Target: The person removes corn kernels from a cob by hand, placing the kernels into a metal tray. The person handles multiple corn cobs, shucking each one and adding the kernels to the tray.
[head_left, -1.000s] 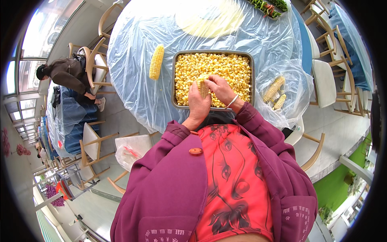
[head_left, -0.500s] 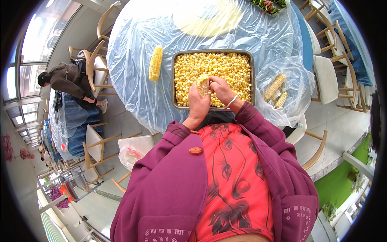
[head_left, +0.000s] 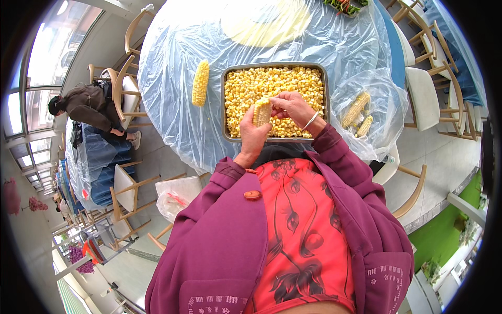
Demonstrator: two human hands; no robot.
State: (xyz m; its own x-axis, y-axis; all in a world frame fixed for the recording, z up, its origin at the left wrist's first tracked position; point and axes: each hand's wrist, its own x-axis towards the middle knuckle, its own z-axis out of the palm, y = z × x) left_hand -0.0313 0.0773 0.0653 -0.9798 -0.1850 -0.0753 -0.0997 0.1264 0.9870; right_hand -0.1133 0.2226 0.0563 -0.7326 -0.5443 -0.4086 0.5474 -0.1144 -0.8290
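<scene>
My left hand (head_left: 252, 137) is wrapped round a partly stripped corn cob (head_left: 262, 113), held tilted over the near part of a metal tray (head_left: 327, 102). At the upper right of that cob my right hand (head_left: 296, 109), with a bracelet at the wrist, has its fingertips and thumb pressed against it. Loose yellow kernels (head_left: 251, 83) fill the tray. Left of the tray lies a whole ear of corn (head_left: 200, 83), its rows intact. Two more cobs (head_left: 355, 111) rest on a clear plastic bag (head_left: 384, 123) to the right.
Clear plastic film covers the round blue table (head_left: 172, 104). Red and green peppers (head_left: 345, 6) sit at its far right edge. Chairs (head_left: 422, 99) stand on both sides. At the left, a person (head_left: 86, 107) in dark clothes bends by another covered table (head_left: 97, 167).
My right hand has shifted slightly up and right along the cob, and its fingers have changed position. The left hand has moved a little toward the left with the cob still in it.
</scene>
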